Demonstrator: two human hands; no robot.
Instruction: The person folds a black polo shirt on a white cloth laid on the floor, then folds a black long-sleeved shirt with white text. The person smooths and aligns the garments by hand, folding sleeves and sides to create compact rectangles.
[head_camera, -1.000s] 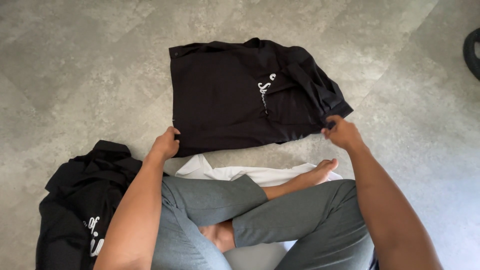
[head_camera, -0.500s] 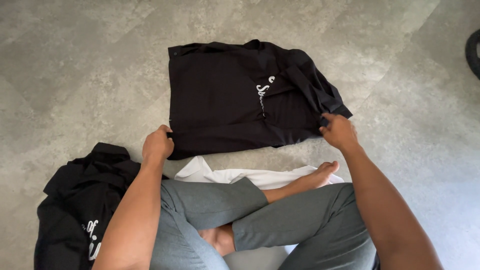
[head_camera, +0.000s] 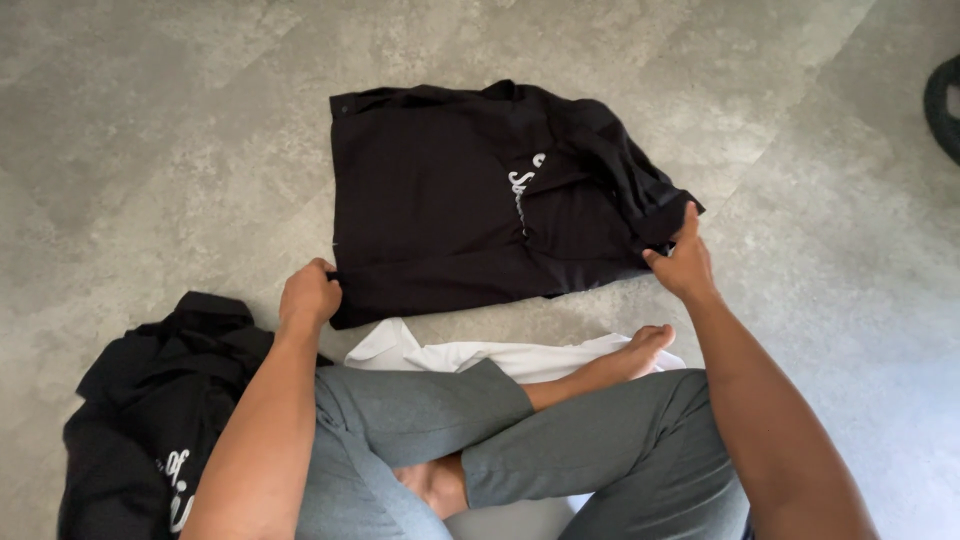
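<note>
Black shirt (head_camera: 470, 200) at 12 o'clock: solid black, small white script mark toward its 3 o'clock side
Second black garment (head_camera: 150, 410) at 8 o'clock: black, white lettering near lower edge
White cloth (head_camera: 450, 355) at centre, under legs: plain white
Trousers (head_camera: 560, 450) at 6 o'clock: plain mid grey
Floor (head_camera: 150, 120): mottled grey, stone-like tile pattern, faint paler joint lines
Dark object (head_camera: 945, 105) at 2 o'clock, frame edge: black, kind unclear

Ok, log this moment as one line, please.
left hand: grips near-left corner of black shirt | right hand: grips near-right corner | shirt: flat on grey floor | black garment heap: beside left knee
</note>
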